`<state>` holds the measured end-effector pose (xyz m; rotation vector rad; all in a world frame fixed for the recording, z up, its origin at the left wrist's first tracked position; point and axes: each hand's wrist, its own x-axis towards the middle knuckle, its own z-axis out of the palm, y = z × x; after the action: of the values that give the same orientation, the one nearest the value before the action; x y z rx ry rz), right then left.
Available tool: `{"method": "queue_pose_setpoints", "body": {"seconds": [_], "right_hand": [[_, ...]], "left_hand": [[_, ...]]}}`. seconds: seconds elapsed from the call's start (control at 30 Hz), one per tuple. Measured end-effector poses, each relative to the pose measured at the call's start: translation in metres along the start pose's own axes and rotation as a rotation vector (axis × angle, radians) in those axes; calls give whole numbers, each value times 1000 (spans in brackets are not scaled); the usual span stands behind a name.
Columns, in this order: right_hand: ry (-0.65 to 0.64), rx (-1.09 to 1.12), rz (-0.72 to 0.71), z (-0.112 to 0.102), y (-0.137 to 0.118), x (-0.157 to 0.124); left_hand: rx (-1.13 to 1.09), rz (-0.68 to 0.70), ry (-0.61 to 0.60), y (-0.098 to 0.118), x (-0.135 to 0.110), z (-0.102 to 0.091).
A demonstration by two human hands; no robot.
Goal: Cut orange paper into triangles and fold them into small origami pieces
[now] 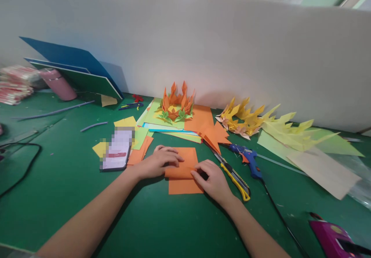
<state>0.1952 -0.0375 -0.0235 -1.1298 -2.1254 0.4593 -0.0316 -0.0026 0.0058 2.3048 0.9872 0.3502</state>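
Apparently mid-fold, the left hand (162,161) rests spread, the right hand (213,180) pinches the orange paper (181,173), and edges likely need aligning.

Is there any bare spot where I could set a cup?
Yes: green tabletop shows bare between the forearms, below the folded orange paper, and between the black cable and dark-edged smartphone. It's crowded beyond the left hand and right hand: stacked coloured sheets, orange folded-paper crown, blue glue gun.
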Motion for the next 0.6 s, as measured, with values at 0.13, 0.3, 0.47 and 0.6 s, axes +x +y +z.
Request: {"method": "queue_pose_setpoints", "body": {"seconds": [0.13, 0.3, 0.47, 0.6], "right_hand": [[-4, -34, 45, 4, 1, 2], [-10, -61, 56, 7, 1, 5], [-28, -77, 85, 8, 1, 6], [-26, -75, 96, 8, 2, 6]], "left_hand": [[-39, -63, 23, -3, 5, 1], [-54, -63, 36, -5, 6, 1], [13, -35, 58, -7, 5, 3], [28, 7, 53, -7, 4, 3]]}}
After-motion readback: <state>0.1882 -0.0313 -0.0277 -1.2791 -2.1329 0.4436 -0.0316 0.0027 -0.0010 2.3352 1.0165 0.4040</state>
